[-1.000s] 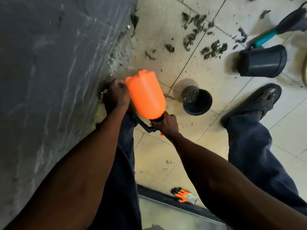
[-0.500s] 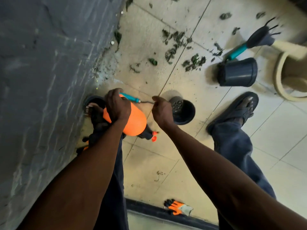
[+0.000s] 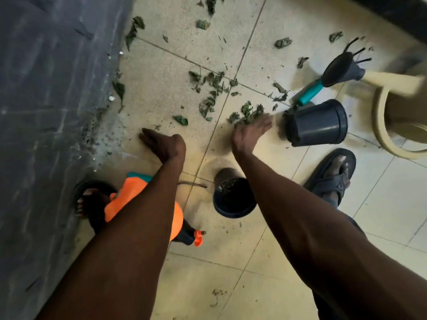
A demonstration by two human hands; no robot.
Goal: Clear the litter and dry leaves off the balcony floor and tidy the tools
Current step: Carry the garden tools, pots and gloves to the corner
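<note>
Grey wall (image 3: 50, 112) fills the left side; pale tiled floor (image 3: 265, 262) takes the rest. Tan plastic chair (image 3: 379, 125) stands at the right edge, only its leg and curved frame in view. Both forearms reach forward and down over the floor. Left hand (image 3: 161, 144) hovers low near the wall with fingers straight and together, palm turned sideways, holding nothing. Right hand (image 3: 250, 132) is blurred, fingers extended and loosely spread, fingertips at the near edge of a heap of dry leaves (image 3: 246, 114); whether it touches them cannot be told. Further leaves lie scattered across the tile joints ahead and along the foot of the wall. Orange spray bottle (image 3: 115, 204) lies on its side on the floor just beside the left foot, partly hidden under the left forearm, its dark nozzle end toward the viewer. Large dark pot (image 3: 316, 123) lies tipped on its side just right of the leaf heap. Small dark pot (image 3: 233, 197) stands upright between the forearms, dark debris inside. Right foot in a dark sandal (image 3: 332, 179) sits near both pots. Hand rake (image 3: 332, 72) with teal handle lies beyond the large pot, tines toward the chair.
</note>
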